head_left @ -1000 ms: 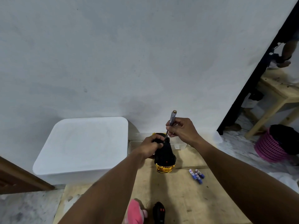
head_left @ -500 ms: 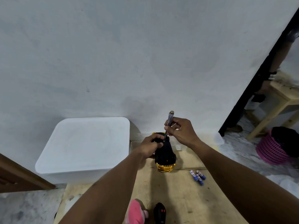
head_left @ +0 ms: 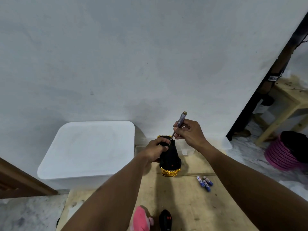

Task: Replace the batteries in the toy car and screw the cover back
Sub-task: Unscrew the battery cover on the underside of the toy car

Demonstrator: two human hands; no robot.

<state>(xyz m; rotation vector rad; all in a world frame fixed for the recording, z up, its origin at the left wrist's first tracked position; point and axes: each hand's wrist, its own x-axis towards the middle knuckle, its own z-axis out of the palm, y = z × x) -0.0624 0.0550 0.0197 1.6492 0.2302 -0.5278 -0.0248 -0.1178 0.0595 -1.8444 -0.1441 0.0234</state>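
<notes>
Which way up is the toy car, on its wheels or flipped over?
Flipped over: the toy car shows its black underside, gold body facing down.

Noted the toy car (head_left: 170, 157) turned black underside up, gold body showing at its near end, down at the wooden tabletop (head_left: 183, 205); my left hand (head_left: 155, 150) gripped it. The screwdriver (head_left: 179, 124), with a clear bluish handle and brass cap, leaned right, its tip at the car's far end, pinched in my right hand (head_left: 188, 132). Three blue-and-white batteries (head_left: 204, 182) lay together right of the car.
</notes>
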